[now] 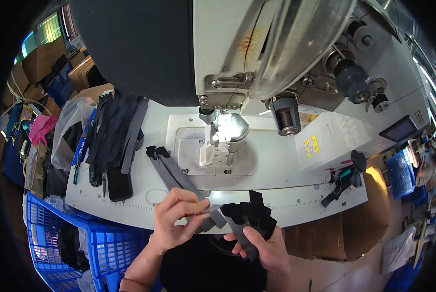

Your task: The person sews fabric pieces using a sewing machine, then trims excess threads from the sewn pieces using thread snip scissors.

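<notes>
My right hand [262,246] is closed around a small bunch of dark grey and black fabric strips [249,216], thumb on top, in front of the table's near edge. My left hand [179,219] is in a pinch just left of the bunch. A thin pale sliver shows at its fingertips, too small to name. Behind the left hand, grey fabric strips [171,168] with black ends lie slantwise on the white table [145,214], partly hidden by the fingers. Beyond both hands stands a sewing machine, its lit needle area [227,129] above the metal plate.
A thick pile of dark strips [113,131] lies at the table's left, beside a black phone [119,182]. Blue plastic baskets [106,248] stand below left. Thread tools [342,182] lie at the right, near a small screen [398,127]. A cardboard box [334,233] sits below right.
</notes>
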Demonstrator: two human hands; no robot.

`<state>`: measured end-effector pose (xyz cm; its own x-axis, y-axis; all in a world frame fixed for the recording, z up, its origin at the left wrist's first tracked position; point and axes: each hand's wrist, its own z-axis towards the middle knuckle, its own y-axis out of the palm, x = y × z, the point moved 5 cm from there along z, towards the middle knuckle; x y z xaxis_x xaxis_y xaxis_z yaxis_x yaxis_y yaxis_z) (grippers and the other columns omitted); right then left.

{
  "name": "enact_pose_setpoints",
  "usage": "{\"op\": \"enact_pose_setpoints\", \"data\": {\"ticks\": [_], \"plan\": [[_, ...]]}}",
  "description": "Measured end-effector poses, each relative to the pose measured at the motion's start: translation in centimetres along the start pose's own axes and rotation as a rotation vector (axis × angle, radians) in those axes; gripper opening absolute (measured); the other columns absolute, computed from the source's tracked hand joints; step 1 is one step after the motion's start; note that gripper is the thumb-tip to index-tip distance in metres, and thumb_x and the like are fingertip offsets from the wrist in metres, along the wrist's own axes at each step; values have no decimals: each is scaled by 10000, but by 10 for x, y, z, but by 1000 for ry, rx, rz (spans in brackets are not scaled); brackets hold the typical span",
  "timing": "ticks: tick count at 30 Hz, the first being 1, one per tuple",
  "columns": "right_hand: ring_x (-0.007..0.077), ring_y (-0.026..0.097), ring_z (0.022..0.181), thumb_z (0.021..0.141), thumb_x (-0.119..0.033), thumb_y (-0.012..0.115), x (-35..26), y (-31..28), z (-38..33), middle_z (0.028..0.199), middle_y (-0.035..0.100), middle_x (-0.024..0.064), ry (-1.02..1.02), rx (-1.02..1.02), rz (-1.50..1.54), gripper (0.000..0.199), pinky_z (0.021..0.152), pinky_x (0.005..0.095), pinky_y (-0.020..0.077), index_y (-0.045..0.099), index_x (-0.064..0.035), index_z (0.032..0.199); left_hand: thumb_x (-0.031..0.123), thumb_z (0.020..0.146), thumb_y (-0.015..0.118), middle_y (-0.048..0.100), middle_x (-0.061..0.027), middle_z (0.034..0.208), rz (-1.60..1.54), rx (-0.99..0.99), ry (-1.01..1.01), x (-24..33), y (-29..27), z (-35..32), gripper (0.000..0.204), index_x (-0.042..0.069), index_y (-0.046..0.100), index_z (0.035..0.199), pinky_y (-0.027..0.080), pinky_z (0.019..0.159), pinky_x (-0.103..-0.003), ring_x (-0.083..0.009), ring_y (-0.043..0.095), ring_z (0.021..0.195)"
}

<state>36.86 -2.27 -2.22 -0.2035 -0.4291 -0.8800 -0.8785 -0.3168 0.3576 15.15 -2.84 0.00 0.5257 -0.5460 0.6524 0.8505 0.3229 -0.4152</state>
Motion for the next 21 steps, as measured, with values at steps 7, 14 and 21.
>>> {"op": "enact_pose_setpoints", "data": {"ticks": [7, 14, 21], "plan": [[205, 759, 842, 1041, -186, 629, 18, 7, 15, 1058, 765, 185, 38, -29, 20, 341, 638, 284, 595, 628, 73, 1262, 52, 858, 849, 720, -7, 952, -520, 10, -588, -29, 22, -11, 220, -4, 705, 1015, 471, 630, -188, -6, 586, 740], [155, 707, 837, 1065, -229, 591, 19, -17, 26, 1103, 760, 194, -68, 85, -127, 363, 722, 299, 586, 629, 72, 1263, 11, 900, 764, 689, 25, 822, -140, 247, -608, -102, -52, 19, 68, -16, 711, 933, 406, 628, -179, -1, 524, 698], [139, 662, 751, 1120, -317, 432, 15, -18, 22, 1028, 745, 193, 24, -5, -25, 441, 649, 292, 562, 622, 66, 1227, -19, 746, 869, 614, -68, 1096, 257, 131, -348, -63, -38, 19, 533, 68, 663, 1230, 531, 644, -261, -147, 620, 848]]}}
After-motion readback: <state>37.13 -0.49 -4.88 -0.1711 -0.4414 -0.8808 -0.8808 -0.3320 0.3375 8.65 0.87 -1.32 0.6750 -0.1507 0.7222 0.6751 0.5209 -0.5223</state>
